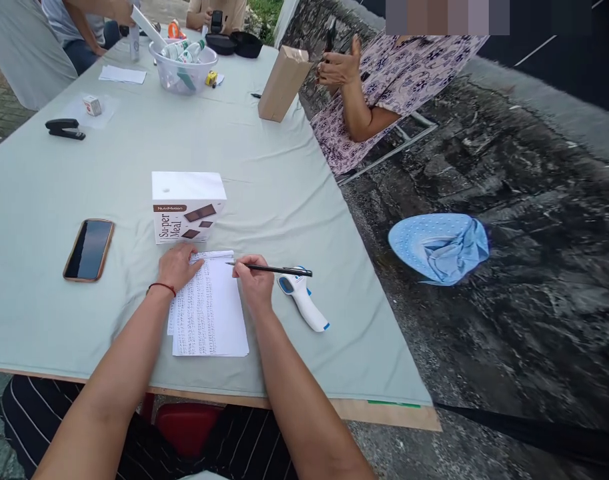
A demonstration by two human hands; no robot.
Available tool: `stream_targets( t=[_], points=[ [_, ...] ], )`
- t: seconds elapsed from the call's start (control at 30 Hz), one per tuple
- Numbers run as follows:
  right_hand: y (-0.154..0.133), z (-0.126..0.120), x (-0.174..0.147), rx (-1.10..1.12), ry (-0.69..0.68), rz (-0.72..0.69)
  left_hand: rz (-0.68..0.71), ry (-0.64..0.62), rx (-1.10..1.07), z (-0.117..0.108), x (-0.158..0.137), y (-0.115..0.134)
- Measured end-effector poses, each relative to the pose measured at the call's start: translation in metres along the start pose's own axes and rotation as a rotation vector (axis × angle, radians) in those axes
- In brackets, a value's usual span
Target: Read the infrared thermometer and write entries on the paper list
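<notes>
Paper sheets (227, 320) lie on the tabletop (49, 323); on my feed the left hand (178, 268) rests open over their upper left corner, the right hand (257, 283) pinching a pen (287, 270). Lifting the left could let the loose stack skew. The paper looks thin, the pen slim, the thermometer (307, 305) curved plastic.

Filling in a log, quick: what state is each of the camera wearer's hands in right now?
Left hand: open, resting at the papers' upper left edge, no grip visible.
Right hand: closed, holding a black pen.
</notes>
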State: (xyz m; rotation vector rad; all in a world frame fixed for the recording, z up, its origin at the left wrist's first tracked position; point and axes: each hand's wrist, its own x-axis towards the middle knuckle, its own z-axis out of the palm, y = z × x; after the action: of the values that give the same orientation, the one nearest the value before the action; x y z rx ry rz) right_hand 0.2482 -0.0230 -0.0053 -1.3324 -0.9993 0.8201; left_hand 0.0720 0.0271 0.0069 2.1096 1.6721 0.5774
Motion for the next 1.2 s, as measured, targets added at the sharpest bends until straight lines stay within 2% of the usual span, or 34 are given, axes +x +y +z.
stream_targets(
  t=[0.1, 0.2, 0.33, 0.57, 1.2],
  points=[
    [0.000, 0.025, 0.007, 0.059, -0.003, 0.097, -0.032, -0.014, 0.048, 0.000, -0.001, 0.005],
    [0.004, 0.035, 0.008, 0.006, 0.057, 0.118, -0.055, -0.036, 0.090, 0.001, -0.001, 0.010],
    [0.011, 0.032, 0.004, -0.089, 0.079, 0.072, -0.065, -0.035, 0.102, 0.003, -0.001, 0.015],
    [0.015, 0.030, 0.002, -0.132, -0.004, 0.008, -0.098, -0.040, 0.066, 0.005, -0.001, 0.017],
    [0.017, 0.030, 0.002, -0.196, -0.034, -0.022, -0.092, -0.047, 0.087, 0.008, 0.000, 0.015]
  ],
)
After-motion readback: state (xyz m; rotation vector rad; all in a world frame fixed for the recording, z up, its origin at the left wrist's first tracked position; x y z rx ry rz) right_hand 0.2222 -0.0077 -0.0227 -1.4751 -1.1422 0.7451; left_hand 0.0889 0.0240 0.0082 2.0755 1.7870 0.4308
